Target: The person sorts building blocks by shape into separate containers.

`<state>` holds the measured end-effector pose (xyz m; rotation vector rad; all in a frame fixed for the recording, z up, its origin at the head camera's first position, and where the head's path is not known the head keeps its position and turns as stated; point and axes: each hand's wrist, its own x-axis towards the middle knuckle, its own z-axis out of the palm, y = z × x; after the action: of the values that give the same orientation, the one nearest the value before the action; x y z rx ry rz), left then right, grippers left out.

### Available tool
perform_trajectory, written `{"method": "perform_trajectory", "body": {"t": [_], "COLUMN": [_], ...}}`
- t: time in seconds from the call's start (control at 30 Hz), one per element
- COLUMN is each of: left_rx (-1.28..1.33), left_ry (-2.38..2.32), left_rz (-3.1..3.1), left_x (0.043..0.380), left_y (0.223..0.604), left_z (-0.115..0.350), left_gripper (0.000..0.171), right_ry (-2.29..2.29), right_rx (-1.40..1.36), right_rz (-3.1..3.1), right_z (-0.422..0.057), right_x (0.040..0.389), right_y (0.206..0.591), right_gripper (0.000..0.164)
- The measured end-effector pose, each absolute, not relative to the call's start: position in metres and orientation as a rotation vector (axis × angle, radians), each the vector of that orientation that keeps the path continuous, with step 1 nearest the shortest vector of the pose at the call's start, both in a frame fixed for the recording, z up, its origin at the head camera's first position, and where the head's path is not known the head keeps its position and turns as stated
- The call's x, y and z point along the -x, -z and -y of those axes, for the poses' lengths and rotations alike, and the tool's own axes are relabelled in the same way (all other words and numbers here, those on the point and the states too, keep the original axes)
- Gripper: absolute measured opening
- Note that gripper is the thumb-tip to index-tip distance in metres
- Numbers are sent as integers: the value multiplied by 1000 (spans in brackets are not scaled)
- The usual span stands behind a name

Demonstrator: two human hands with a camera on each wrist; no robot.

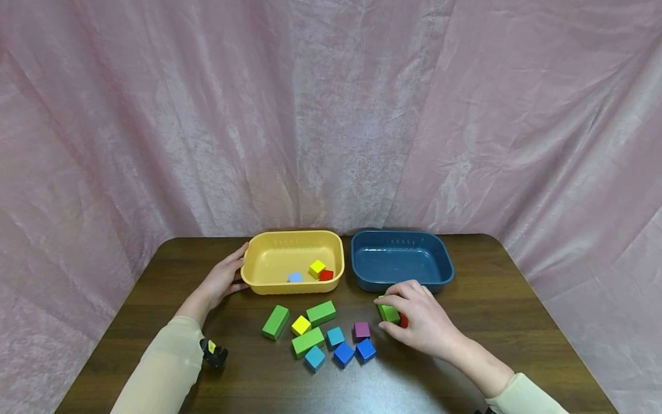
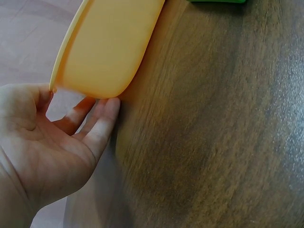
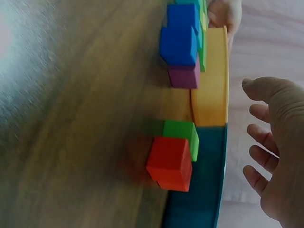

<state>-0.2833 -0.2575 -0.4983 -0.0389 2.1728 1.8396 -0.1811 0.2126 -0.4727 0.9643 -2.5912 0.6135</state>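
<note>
Left hand, fingers extended, touches left end of yellow bin; bin's long axis runs left-right. Right hand, thumb and fingers parted, hovers at green block on tabletop, beside red block. Green block partly hidden; long axis uncertain.

Yellow tub, blue tub, green block, brown wood-grained table

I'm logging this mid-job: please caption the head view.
Left hand touches the yellow bin while the right hand hovers at a green block near the blue bin.
</note>
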Motion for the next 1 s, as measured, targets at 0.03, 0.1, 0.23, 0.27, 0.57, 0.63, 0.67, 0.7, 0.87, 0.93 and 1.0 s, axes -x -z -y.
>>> {"method": "perform_trajectory", "body": {"t": [0.03, 0.1, 0.23, 0.27, 0.57, 0.63, 0.67, 0.7, 0.87, 0.93, 1.0], "left_rx": [36, 23, 36, 35, 46, 54, 56, 55, 52, 54, 55], "left_ry": [-1841, -1842, -1850, -1849, -1865, -1870, -1870, -1871, -1869, -1868, -1867], "left_rz": [-2170, -2165, -2158, -2158, -2140, -2136, -2136, -2136, -2140, -2142, -2141], "left_x": [283, 283, 283, 283, 285, 285, 285, 285, 285, 285, 285], "left_y": [498, 497, 497, 497, 497, 497, 497, 497, 498, 498, 498], "left_z": [257, 257, 257, 257, 257, 257, 257, 257, 257, 257, 257], "left_gripper": [56, 56, 56, 56, 55, 55, 55, 55, 55, 55, 55], "right_ry": [-611, -604, -595, -594, -563, -552, -548, -542, -514, -510, -508], "right_rx": [-975, -993, -1025, -1031, -1095, -1117, -1128, -1137, -1164, -1166, -1165], "right_rz": [2593, 2600, 2608, 2611, 2644, 2642, 2637, 2634, 2622, 2622, 2620], "right_z": [-212, -210, -207, -206, -200, -198, -198, -198, -197, -197, -196], "right_x": [180, 177, 172, 171, 163, 161, 161, 161, 161, 161, 161], "right_y": [474, 478, 484, 485, 492, 494, 495, 496, 501, 502, 504], "right_gripper": [36, 37, 37, 37, 34, 33, 33, 32, 32, 31, 31]}}
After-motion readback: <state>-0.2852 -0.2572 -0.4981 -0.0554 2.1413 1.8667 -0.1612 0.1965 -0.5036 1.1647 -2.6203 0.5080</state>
